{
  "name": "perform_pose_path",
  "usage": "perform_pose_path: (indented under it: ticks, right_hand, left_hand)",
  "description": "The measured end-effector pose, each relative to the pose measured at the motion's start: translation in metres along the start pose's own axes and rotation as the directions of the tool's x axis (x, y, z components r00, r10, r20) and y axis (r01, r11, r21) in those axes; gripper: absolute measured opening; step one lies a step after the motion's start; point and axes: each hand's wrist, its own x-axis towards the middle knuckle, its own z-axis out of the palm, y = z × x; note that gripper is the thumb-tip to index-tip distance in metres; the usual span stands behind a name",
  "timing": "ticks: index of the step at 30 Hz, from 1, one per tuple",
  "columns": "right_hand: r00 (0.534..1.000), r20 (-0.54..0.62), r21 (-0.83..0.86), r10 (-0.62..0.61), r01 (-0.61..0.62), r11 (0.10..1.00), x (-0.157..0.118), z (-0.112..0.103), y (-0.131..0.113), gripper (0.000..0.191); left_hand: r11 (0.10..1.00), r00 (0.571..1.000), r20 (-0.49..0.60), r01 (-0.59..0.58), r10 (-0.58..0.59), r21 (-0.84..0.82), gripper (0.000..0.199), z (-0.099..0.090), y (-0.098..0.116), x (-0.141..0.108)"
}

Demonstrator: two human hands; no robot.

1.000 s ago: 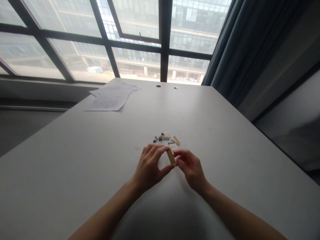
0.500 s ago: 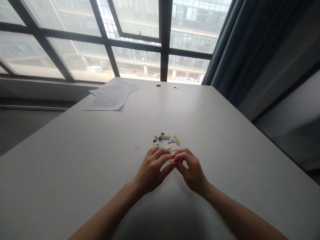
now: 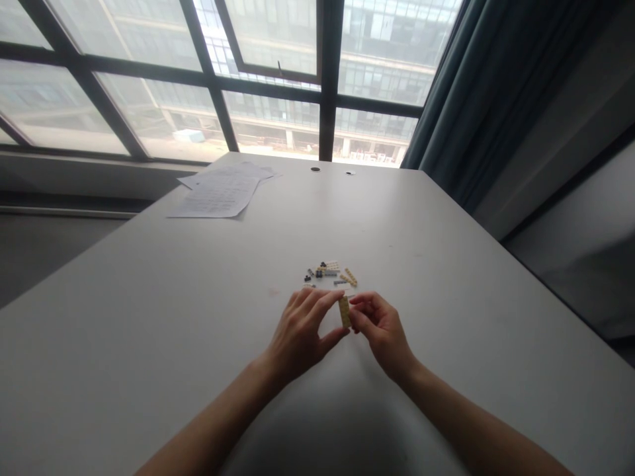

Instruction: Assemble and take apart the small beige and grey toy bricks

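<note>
A tan studded building-brick plate [image 3: 344,312] stands on end between my hands, above the white table. My left hand [image 3: 303,328] grips it at its two ends, index finger on top and thumb at the bottom. On its right side, the bent fingers of my right hand [image 3: 381,329] touch its edge; whether they hold a further small piece is hidden. Just beyond my fingers lies a loose group of small bricks: a grey bar [image 3: 331,273], a tan strip [image 3: 350,276], black pieces [image 3: 307,278] and white pieces partly behind my hands.
Printed paper sheets [image 3: 213,195] lie at the table's far left. Two round cable holes sit near the far edge, one of them a dark hole [image 3: 315,170]. Windows rise behind the white table [image 3: 198,297], and a dark curtain [image 3: 476,99] hangs at the right.
The tan plate has turned upright and now shows its broad studded face. My left thumb and index finger have spread to its ends, and my right fingers have shifted slightly right.
</note>
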Motion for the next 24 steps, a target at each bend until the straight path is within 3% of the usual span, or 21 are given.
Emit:
perform_pose_path:
  ticks: [14,24]
  right_hand:
    - [1.0,0.026,0.018,0.014,-0.015,1.0,-0.002,-0.001,-0.002,0.027]
    - [0.999,0.026,-0.111,0.031,-0.028,0.993,0.001,-0.005,0.012,0.026]
  left_hand:
    - [0.999,0.999,-0.005,0.047,-0.047,0.002,0.041,0.002,-0.001,-0.001]
    - [0.996,0.994,0.071,0.081,-0.084,0.047,0.038,0.005,-0.004,-0.002]
